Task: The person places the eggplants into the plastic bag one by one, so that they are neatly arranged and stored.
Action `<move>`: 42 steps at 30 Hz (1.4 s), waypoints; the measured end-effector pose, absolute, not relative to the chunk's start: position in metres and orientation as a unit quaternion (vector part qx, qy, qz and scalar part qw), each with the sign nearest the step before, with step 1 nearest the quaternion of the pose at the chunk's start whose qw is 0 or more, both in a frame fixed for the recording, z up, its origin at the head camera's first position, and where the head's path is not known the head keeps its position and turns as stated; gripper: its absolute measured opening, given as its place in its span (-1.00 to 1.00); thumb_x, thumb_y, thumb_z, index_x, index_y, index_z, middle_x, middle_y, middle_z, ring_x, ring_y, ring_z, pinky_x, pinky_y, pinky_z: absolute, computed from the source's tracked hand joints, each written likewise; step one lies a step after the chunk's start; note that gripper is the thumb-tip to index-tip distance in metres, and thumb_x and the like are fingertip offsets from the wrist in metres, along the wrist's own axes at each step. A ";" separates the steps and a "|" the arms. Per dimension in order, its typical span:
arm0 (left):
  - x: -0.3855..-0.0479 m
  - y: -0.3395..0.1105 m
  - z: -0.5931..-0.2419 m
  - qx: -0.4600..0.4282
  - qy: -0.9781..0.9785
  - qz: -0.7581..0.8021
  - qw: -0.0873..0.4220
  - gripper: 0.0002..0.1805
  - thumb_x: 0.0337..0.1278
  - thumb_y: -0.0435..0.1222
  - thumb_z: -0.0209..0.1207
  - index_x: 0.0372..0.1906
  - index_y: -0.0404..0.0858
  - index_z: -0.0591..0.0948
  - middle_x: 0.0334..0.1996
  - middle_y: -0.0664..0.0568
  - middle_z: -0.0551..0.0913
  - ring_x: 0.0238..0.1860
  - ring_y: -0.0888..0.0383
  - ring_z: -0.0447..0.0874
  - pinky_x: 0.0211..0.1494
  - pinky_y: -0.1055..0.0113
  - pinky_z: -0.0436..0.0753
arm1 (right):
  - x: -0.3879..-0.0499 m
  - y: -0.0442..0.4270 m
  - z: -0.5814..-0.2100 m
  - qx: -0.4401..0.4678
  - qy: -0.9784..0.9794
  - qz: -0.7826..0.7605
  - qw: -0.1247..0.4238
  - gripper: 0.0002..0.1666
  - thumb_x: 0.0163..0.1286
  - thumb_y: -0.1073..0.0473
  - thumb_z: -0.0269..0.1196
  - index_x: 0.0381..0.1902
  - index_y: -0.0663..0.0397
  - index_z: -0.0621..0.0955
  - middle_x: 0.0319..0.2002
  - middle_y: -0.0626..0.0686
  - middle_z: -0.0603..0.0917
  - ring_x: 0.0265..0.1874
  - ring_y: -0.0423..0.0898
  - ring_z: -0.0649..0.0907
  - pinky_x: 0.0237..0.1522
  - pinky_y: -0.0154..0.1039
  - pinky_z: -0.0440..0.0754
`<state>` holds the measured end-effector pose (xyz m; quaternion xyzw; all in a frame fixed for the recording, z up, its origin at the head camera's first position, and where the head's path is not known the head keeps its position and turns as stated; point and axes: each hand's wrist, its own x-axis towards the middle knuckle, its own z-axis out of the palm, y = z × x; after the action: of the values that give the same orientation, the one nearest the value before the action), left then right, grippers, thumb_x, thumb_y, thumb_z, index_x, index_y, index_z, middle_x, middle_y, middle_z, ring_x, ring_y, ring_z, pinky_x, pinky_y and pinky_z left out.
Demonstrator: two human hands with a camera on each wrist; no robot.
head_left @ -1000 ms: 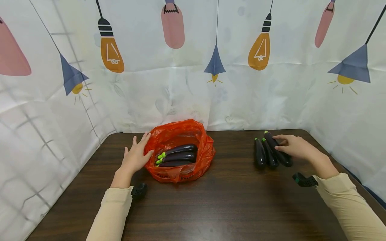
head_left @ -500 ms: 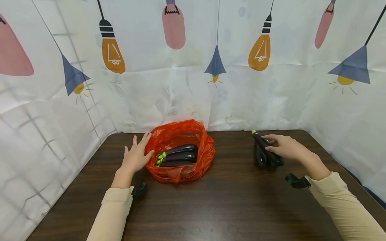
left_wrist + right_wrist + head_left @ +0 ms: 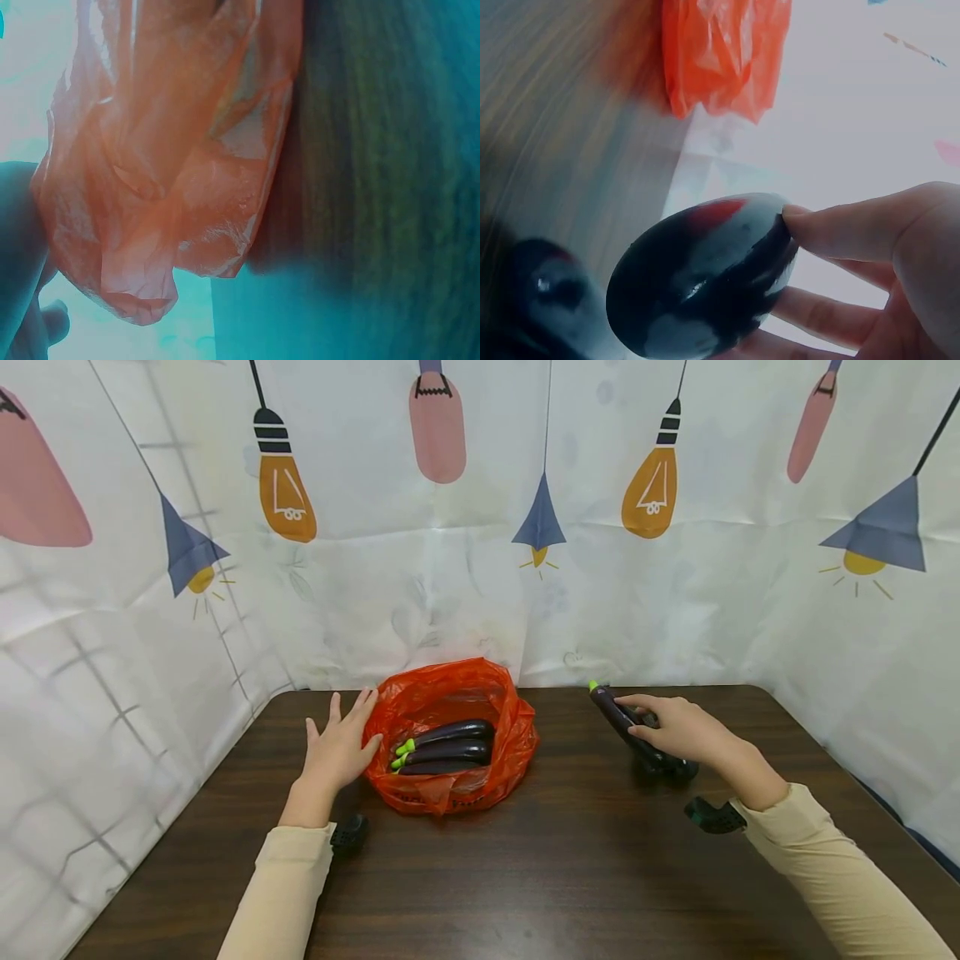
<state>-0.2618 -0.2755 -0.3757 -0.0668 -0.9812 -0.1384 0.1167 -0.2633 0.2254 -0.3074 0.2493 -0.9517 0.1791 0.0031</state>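
Observation:
Between the thumb and fingers of my right hand [image 3: 678, 727] an eggplant [image 3: 618, 714] is pinched, its green stem end pointing up and to the left. In the right wrist view the same glossy dark eggplant [image 3: 697, 277] fills the lower middle, clear of the table. Other eggplants [image 3: 681, 768] lie under and behind it, partly hidden. My left hand [image 3: 333, 756] rests with spread fingers against the left side of a red plastic bag [image 3: 517, 731]. Several eggplants [image 3: 450, 750] lie inside the bag's open mouth. The left wrist view shows the bag [image 3: 150, 150] up close.
The dark wood table [image 3: 487, 877] carries everything. Behind it hangs a white cloth [image 3: 450, 593] printed with lamps and bulbs, also along both sides. A black wrist strap with a camera [image 3: 712, 816] sits at the right wrist.
My right hand has lifted one eggplant and carried it leftward over the others beside it. The left hand stays at the bag, which has not moved.

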 end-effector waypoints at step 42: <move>-0.258 -0.270 -0.370 -0.057 -0.985 -0.148 0.074 -0.05 0.41 -0.13 0.20 0.68 -0.21 -0.08 0.65 -0.16 -0.13 0.57 -0.38 -0.52 0.28 -0.60 -0.49 | -0.291 0.126 -0.297 0.330 -0.930 0.153 0.056 -0.35 0.45 0.30 0.32 0.47 -0.08 0.51 0.19 0.19 0.67 -0.38 -0.01 0.59 -0.42 -0.17 0.45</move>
<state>-0.2575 -0.2703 -0.3698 -0.0569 -0.9846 -0.1478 0.0742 -0.2910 0.1255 -0.2967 0.3298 -0.9298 0.1534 0.0556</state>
